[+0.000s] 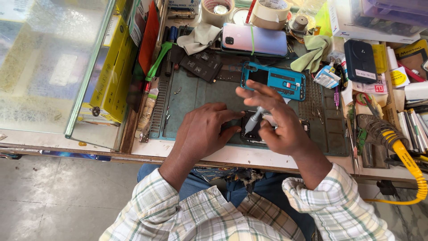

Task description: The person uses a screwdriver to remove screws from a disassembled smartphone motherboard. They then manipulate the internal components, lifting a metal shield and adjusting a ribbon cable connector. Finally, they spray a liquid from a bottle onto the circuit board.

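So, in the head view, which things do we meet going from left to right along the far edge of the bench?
Glass panel → yellow boxes → pink-blue phone → green cloth → black rectangular case.

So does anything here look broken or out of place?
Yes: the phone under both hands lies opened up, its teal back cover set apart behind it. The right hand holds a slim tool to it; the left hand steadies it.

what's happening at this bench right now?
A person in a checked shirt works on an opened dark phone lying on a teal repair mat. The left hand steadies the phone; the right hand holds a slim silver tool tip-down on it. A blue phone back cover lies just beyond, with a pinkish phone and tape rolls further back.
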